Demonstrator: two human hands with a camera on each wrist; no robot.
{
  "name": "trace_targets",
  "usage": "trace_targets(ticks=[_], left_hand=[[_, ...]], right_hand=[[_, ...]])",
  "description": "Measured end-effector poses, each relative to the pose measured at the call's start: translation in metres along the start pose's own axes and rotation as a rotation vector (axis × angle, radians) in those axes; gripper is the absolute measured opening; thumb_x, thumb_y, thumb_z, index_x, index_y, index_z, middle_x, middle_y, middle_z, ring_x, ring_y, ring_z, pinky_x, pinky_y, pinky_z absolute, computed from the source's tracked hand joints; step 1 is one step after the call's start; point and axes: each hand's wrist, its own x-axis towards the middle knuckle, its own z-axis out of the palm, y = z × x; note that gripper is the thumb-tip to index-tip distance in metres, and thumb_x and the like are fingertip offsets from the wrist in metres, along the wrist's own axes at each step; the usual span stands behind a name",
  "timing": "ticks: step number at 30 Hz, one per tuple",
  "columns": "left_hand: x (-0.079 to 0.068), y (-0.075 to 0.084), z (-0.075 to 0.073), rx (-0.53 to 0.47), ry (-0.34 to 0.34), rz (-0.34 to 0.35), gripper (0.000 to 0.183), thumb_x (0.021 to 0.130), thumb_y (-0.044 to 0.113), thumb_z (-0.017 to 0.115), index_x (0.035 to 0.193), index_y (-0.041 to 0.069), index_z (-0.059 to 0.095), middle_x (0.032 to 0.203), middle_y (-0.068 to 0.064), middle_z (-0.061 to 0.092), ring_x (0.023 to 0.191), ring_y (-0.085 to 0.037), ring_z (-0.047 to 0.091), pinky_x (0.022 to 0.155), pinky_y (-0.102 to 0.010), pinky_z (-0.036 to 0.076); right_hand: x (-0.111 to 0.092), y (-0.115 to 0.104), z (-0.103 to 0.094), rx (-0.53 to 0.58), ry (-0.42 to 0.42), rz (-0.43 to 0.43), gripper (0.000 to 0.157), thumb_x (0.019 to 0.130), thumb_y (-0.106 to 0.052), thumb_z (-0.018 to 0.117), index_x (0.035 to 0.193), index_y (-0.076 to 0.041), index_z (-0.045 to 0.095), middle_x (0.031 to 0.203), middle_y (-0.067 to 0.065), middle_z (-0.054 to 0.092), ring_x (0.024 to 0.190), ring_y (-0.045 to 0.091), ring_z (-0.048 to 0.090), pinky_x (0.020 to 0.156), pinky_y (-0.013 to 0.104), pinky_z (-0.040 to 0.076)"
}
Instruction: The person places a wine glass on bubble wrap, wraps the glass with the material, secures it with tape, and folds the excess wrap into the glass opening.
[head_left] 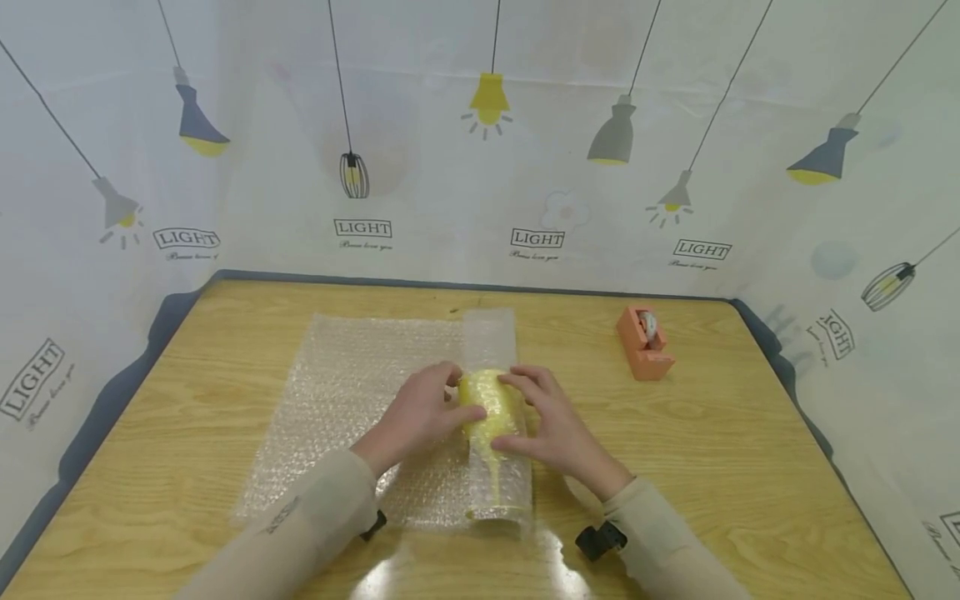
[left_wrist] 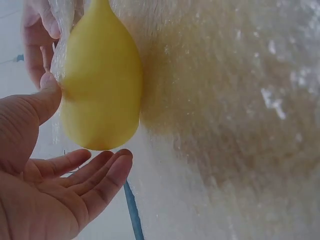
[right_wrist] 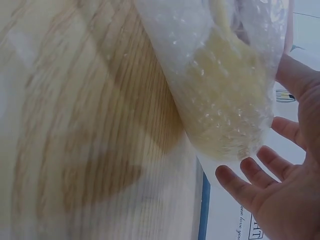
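Observation:
A yellow wine glass [head_left: 486,392] lies on its side on a sheet of bubble wrap [head_left: 345,392], its bowl away from me and its stem and foot toward me. One edge of the wrap is folded over the glass. My left hand [head_left: 420,408] holds the bowl, thumb on top and fingers curved round the rim end. On the other side, my right hand [head_left: 558,421] has its fingers and thumb bent round the wrapped part, against the wrap. The left wrist view shows the bare yellow bowl [left_wrist: 102,85]; in the right wrist view it is veiled by the wrap [right_wrist: 220,100].
An orange tape dispenser [head_left: 645,346] with a roll of tape stands at the back right of the wooden table [head_left: 720,467]. A white curtain [head_left: 435,275] printed with lamps borders the table behind and at both sides.

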Motion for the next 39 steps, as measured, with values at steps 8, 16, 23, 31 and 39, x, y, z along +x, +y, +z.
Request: trace_targets(ticks=[8, 16, 23, 31, 39], left_hand=[[-0.007, -0.008, 0.001, -0.033, -0.009, 0.073, 0.059, 0.1, 0.031, 0.07, 0.146, 0.0, 0.052, 0.143, -0.019, 0.059, 0.112, -0.032, 0.069, 0.095, -0.047, 0.059], [-0.011, -0.021, 0.005, -0.186, -0.065, 0.153, 0.068, 0.092, 0.013, 0.073, 0.154, 0.005, 0.045, 0.145, -0.021, 0.052, 0.115, -0.039, 0.067, 0.09, -0.04, 0.061], [-0.013, -0.024, 0.007, -0.217, -0.086, 0.161, 0.083, 0.083, 0.018, 0.086, 0.156, 0.013, 0.045, 0.147, -0.018, 0.05, 0.123, -0.039, 0.061, 0.095, -0.043, 0.059], [-0.014, -0.025, 0.013, -0.205, -0.048, 0.152, 0.096, 0.074, 0.017, 0.094, 0.155, 0.011, 0.043, 0.152, -0.015, 0.049, 0.128, -0.035, 0.058, 0.102, -0.05, 0.055], [-0.017, -0.028, 0.007, -0.139, -0.054, 0.15, 0.087, 0.083, 0.013, 0.084, 0.158, 0.013, 0.04, 0.149, -0.014, 0.051, 0.122, -0.031, 0.062, 0.099, -0.047, 0.057]], right_hand=[[0.002, -0.004, 0.002, 0.013, 0.002, 0.025, 0.084, 0.078, -0.025, 0.092, 0.149, -0.009, 0.051, 0.156, 0.019, 0.038, 0.136, 0.042, 0.048, 0.106, 0.059, 0.049], [0.001, -0.003, 0.003, 0.038, 0.0, 0.028, 0.085, 0.078, -0.025, 0.092, 0.149, -0.007, 0.051, 0.156, 0.019, 0.037, 0.136, 0.042, 0.048, 0.107, 0.055, 0.05], [-0.001, 0.0, 0.004, 0.049, 0.005, 0.01, 0.085, 0.081, -0.026, 0.089, 0.152, -0.006, 0.047, 0.157, 0.019, 0.037, 0.139, 0.041, 0.045, 0.109, 0.055, 0.048], [-0.001, -0.001, 0.003, 0.021, 0.015, 0.001, 0.08, 0.085, -0.028, 0.086, 0.152, -0.006, 0.048, 0.159, 0.019, 0.037, 0.138, 0.041, 0.047, 0.108, 0.057, 0.048], [0.0, -0.001, 0.006, -0.025, 0.025, -0.016, 0.078, 0.086, -0.03, 0.085, 0.151, -0.006, 0.049, 0.158, 0.018, 0.038, 0.141, 0.043, 0.044, 0.108, 0.064, 0.044]])
